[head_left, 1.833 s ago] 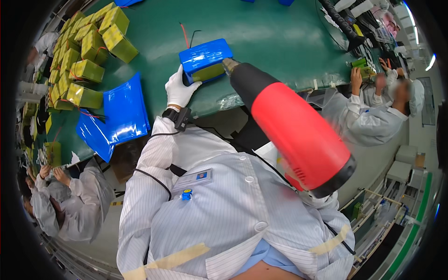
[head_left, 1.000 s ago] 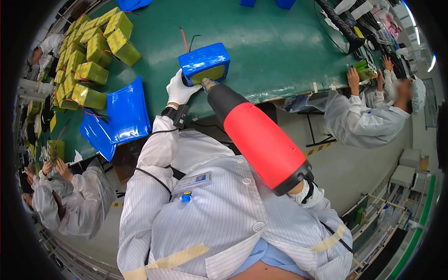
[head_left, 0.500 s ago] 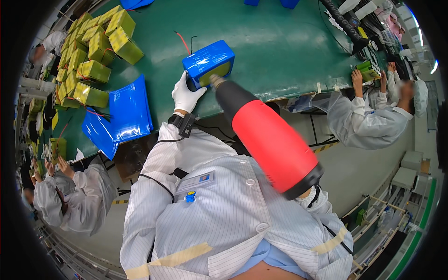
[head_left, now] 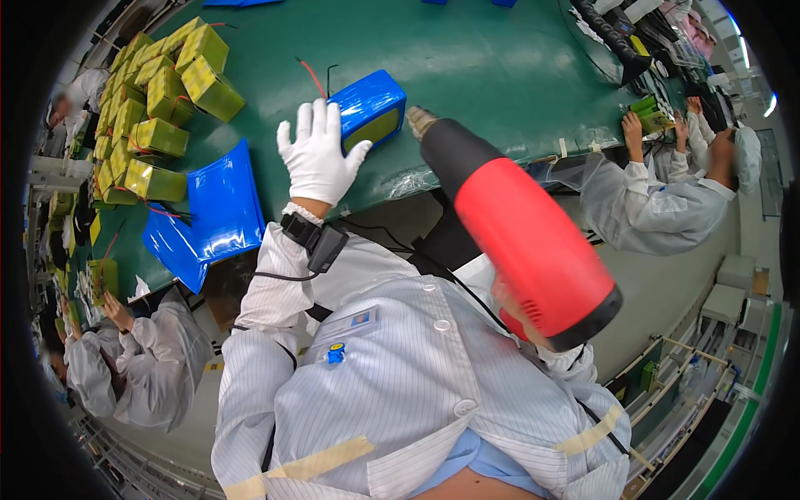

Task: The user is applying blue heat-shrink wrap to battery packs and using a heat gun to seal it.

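green work mat [head_left: 500, 75] covering a long bench in a factory room. nearest, the person's right hand is hidden behind the red and black heat gun [head_left: 508, 225], so whether its fingers are closed cannot be told; the nozzle points up and left at the blue-wrapped battery pack [head_left: 371, 108]. the gloved left hand [head_left: 319, 154] lies flat, fingers spread open, its fingertips touching the pack's left side; it is the nearer hand. the pack's long axis runs left to right, slightly tilted, red and black wires at its far left. farther left lie blue sleeves [head_left: 208, 217] and yellow-green packs [head_left: 158, 92]; seated co-workers at both edges are partly cut off
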Tool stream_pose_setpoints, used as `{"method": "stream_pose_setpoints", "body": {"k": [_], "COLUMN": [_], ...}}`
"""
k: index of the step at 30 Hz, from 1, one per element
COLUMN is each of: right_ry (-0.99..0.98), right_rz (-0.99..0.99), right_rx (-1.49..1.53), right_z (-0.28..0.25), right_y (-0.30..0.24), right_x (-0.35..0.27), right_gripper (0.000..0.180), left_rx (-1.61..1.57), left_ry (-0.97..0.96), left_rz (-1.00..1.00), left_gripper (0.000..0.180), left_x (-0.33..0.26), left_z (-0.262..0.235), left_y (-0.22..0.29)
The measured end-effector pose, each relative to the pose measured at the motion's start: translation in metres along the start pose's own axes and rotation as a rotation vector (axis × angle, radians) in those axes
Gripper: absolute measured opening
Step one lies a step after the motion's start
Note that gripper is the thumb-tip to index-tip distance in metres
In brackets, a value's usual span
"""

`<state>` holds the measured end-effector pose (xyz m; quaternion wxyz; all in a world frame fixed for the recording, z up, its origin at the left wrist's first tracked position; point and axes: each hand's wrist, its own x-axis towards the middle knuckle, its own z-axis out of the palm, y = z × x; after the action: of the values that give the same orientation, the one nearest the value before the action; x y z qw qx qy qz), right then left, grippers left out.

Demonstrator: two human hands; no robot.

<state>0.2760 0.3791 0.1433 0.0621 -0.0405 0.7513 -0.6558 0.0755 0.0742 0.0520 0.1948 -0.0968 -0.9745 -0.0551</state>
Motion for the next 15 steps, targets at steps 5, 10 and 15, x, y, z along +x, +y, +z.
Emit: {"method": "stream_pose_setpoints", "body": {"k": [5, 10, 15], "right_ry": [0.154, 0.157, 0.25], "right_rz": [0.031, 0.043, 0.237], "right_rx": [0.122, -0.166, 0.247], "right_z": [-0.008, -0.015, -0.016], "right_y": [-0.018, -0.024, -0.012], "right_x": [-0.006, -0.005, -0.008], "right_gripper": [0.042, 0.042, 0.038], "left_rx": [-0.183, -0.237, -0.139], "left_ry": [0.024, -0.004, 0.009], "left_rz": [0.142, 0.199, 0.092], "left_gripper": [0.083, 0.086, 0.077], "left_x": [0.036, 0.044, -0.003], "left_z": [0.01, 0.019, -0.003], "left_y": [0.033, 0.049, 0.012]}}
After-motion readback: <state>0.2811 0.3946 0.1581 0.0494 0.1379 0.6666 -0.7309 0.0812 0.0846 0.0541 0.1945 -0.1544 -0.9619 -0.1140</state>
